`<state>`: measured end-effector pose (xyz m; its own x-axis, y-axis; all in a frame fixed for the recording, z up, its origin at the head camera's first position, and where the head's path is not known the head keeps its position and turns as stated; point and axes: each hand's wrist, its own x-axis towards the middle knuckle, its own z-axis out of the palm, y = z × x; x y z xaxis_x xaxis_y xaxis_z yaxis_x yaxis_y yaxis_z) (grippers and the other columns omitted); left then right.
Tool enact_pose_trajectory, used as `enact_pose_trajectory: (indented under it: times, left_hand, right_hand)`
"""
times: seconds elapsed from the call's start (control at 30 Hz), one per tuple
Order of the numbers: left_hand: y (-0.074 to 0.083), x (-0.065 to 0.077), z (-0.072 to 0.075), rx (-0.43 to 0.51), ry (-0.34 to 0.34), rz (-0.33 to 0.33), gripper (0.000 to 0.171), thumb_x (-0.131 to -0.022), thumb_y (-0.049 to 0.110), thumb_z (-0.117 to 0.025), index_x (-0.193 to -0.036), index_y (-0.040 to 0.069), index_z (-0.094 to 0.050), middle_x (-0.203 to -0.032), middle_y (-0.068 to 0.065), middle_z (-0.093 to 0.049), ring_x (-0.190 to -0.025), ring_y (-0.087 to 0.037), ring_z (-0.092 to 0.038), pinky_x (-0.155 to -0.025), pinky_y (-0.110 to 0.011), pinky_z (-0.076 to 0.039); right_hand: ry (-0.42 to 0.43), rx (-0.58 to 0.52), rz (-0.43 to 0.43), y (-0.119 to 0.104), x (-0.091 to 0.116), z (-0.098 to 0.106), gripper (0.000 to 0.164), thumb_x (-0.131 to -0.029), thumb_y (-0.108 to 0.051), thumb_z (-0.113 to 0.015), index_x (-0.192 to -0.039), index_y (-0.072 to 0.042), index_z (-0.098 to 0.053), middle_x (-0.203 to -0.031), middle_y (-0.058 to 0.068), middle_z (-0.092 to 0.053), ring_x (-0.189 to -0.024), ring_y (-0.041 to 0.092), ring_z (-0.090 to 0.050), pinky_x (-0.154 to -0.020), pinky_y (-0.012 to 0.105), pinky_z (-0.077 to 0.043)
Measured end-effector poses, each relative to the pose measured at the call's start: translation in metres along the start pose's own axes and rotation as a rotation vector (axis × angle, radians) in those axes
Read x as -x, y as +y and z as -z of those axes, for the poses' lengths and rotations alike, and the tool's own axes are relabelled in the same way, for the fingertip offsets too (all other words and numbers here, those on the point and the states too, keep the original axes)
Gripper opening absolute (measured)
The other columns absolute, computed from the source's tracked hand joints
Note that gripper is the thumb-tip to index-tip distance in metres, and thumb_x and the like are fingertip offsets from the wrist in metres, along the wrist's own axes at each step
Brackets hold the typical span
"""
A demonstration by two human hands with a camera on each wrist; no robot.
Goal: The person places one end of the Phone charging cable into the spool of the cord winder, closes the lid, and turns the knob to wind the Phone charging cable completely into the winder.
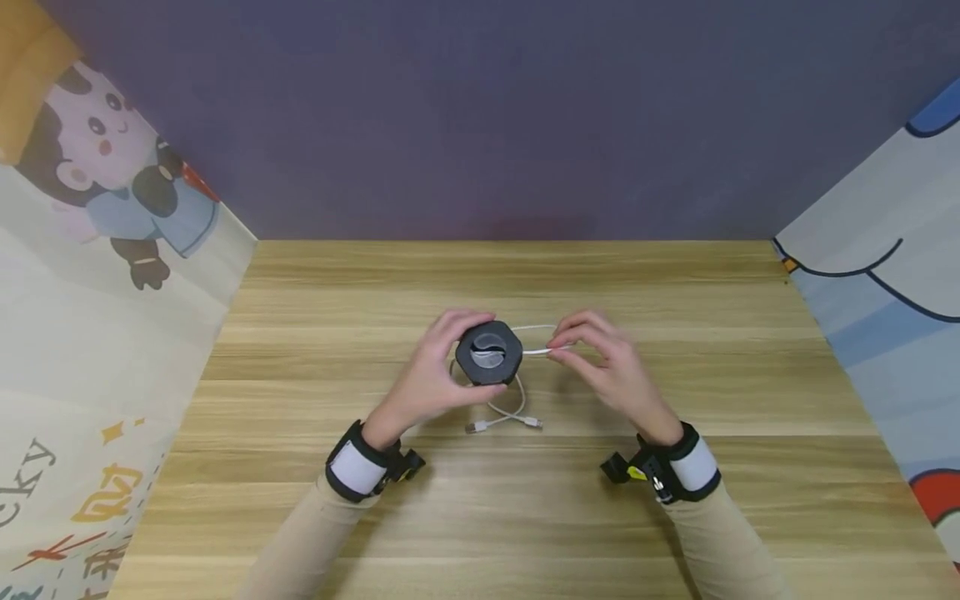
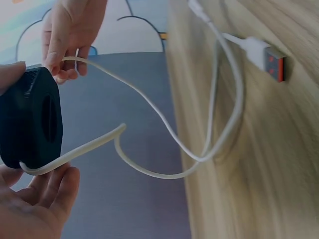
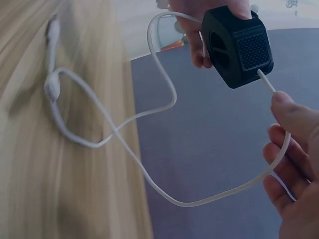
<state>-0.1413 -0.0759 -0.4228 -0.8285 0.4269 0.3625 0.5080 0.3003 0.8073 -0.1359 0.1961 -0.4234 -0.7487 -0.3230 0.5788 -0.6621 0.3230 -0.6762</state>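
A black hexagonal cable winder (image 1: 489,353) with a round grey centre is held up over the table by my left hand (image 1: 423,379), thumb on its near edge and fingers on its far edge. White USB cable (image 2: 142,97) comes out of both sides of the winder. Just to the right, my right hand (image 1: 611,367) pinches the cable where it leaves the winder's textured side (image 3: 253,52). Both cable ends hang down in loops and cross. The USB plug (image 1: 476,427) with an orange-red inside and a smaller connector (image 1: 532,422) lie low, close over the wood.
The wood-grain table (image 1: 525,517) runs back to a dark blue-grey wall (image 1: 510,125). Printed panels with cartoon figures stand at the left (image 1: 97,333) and right (image 1: 877,333). Each wrist wears a strap (image 1: 360,467) with a small camera.
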Motion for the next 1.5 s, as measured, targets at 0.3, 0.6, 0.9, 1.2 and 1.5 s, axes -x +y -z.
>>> enact_pose_trajectory:
  times: [0.3,0.6,0.9,1.2,1.5]
  left_hand:
    - [-0.010,-0.003,-0.009,-0.167,-0.059,-0.017,0.088,-0.069,0.026,-0.096,-0.144,0.006,-0.055,-0.139,-0.013,-0.057,-0.130,-0.030,-0.054,-0.112,-0.050,-0.044]
    - [-0.023,-0.003,-0.022,-0.303,-0.122,0.025,0.090,-0.068,0.025,-0.096,-0.145,0.007,-0.054,-0.138,-0.012,-0.058,-0.127,-0.030,-0.058,-0.110,-0.049,-0.048]
    - [-0.029,-0.004,-0.030,-0.403,-0.171,0.036,0.091,-0.069,0.032,-0.095,-0.146,0.008,-0.054,-0.135,-0.010,-0.058,-0.124,-0.030,-0.058,-0.109,-0.048,-0.047]
    - [-0.032,-0.004,-0.038,-0.539,-0.215,-0.003,0.087,-0.072,0.040,-0.093,-0.145,0.010,-0.055,-0.137,-0.009,-0.057,-0.120,-0.029,-0.060,-0.105,-0.047,-0.049]
    - [-0.035,-0.001,-0.044,-0.625,-0.236,-0.043,0.079,-0.074,0.040,-0.091,-0.139,0.009,-0.058,-0.133,-0.008,-0.061,-0.116,-0.028,-0.064,-0.103,-0.046,-0.051]
  right_hand:
    - [-0.064,0.109,-0.038,0.021,0.008,0.000,0.022,-0.080,0.007,-0.083,-0.094,-0.008,-0.076,-0.103,0.005,-0.069,-0.103,0.023,-0.060,-0.097,0.026,-0.045]
    - [-0.138,0.207,-0.033,0.042,0.018,-0.004,0.017,-0.081,-0.002,-0.085,-0.092,-0.011,-0.076,-0.101,0.004,-0.069,-0.099,0.024,-0.063,-0.096,0.044,-0.043]
    - [-0.216,0.269,-0.074,0.049,0.024,-0.006,0.015,-0.082,-0.005,-0.085,-0.091,-0.011,-0.074,-0.101,0.004,-0.069,-0.102,0.026,-0.062,-0.100,0.052,-0.042]
    - [-0.298,0.318,-0.130,0.057,0.031,-0.010,0.011,-0.086,-0.009,-0.083,-0.091,-0.012,-0.074,-0.101,0.003,-0.069,-0.104,0.026,-0.062,-0.101,0.053,-0.040]
    - [-0.359,0.371,-0.157,0.059,0.034,-0.013,0.009,-0.087,-0.015,-0.083,-0.090,-0.014,-0.075,-0.100,0.000,-0.068,-0.103,0.024,-0.062,-0.103,0.054,-0.042]
